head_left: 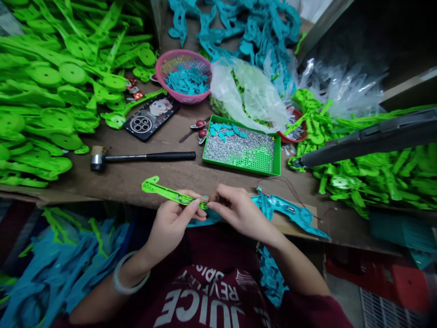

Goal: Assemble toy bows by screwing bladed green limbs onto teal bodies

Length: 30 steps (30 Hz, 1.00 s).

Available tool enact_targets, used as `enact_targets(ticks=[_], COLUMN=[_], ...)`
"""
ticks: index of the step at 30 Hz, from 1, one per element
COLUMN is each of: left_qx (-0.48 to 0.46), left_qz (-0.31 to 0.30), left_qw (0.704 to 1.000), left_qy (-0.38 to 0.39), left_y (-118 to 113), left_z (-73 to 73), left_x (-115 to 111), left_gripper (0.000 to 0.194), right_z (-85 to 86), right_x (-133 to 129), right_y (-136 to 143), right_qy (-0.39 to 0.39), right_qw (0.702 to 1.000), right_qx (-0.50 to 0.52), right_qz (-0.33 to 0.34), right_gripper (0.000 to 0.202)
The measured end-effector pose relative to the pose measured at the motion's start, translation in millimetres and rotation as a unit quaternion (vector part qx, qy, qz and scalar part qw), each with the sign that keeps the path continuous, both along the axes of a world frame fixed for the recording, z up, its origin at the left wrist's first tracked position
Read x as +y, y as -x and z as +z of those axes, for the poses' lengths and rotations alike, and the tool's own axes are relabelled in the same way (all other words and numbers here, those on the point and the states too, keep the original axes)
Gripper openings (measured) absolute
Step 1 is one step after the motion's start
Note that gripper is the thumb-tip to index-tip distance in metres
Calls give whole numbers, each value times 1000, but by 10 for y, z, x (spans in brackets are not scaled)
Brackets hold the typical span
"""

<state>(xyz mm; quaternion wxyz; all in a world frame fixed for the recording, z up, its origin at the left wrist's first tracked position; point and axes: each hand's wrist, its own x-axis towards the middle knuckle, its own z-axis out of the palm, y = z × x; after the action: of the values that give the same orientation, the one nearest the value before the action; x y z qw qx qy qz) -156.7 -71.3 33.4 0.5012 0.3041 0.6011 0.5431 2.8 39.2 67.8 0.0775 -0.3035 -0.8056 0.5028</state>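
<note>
My left hand grips a long, narrow, bright green plastic part just above the table's front edge, thumb pressed on top. Thin wire seems to lie along its channel. At the part's right end, the fingers of my right hand are pinched together; whatever they hold is too small to make out. Beneath and to the right of my hands lies a blue plastic shell, with thin dark and red wires looping over it. Part of this shell is hidden behind my hands.
A green tray of small metal pieces stands ahead, near a hammer, a phone and a pink basket of blue parts. Green parts pile up at left and right. A dark bar juts in from the right.
</note>
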Motion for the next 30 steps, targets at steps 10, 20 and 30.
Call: enact_targets(ticks=[10,20,30], left_qx=[137,173,189], left_qz=[-103,-66,-59], left_qw=[984,979,975], left_qy=[-42,-85,-100], left_y=[122,69,74], left_z=[-53,-126,-140], left_x=[68,66,34], left_gripper=[16,18,27], right_z=[56,119,88], right_x=[-172,-191,-235], right_y=[-26,-56,-27], right_qy=[-68,-69,-94], right_qw=[997,997,995], right_qx=[-6,1,-21], right_qz=[-34,-43,-41], right_gripper=[14,11,12])
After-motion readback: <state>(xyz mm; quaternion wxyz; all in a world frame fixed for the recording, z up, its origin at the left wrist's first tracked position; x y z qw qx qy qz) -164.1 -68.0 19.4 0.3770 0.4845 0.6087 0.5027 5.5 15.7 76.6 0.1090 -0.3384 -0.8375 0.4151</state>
